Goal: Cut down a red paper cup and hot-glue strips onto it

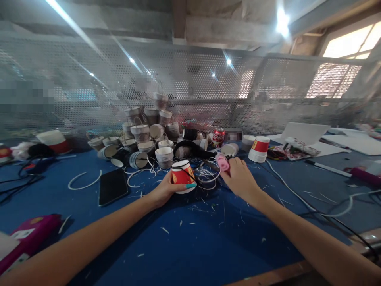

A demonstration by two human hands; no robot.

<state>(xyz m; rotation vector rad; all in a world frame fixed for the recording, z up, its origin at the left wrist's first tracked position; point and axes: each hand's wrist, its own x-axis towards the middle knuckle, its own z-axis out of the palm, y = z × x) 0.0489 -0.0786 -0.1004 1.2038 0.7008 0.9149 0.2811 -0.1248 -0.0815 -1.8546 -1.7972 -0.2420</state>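
Observation:
My left hand [164, 191] is closed around a red paper cup [180, 175], which stands upside down with its white rim low. A thin black cord [187, 171] loops across the cup, and my thumb lies over the lower side. On the right, my right hand [240, 176] is closed on a pink rounded thing [222, 162], its folds a little like a rolled flower; the exact kind cannot be made out. Between the hands lies a tangle of white cord [210, 174]. A black fuzzy bundle [193, 150] rests just behind the cup.
Wrapped paper cups [139, 134] are piled at the back. A red drink can [218, 137] and stacked cups [259, 147] stand right. A dark phone [113, 186] lies left, near a purple packet [34, 234]. White cable [290, 192] crosses the blue table [178, 254].

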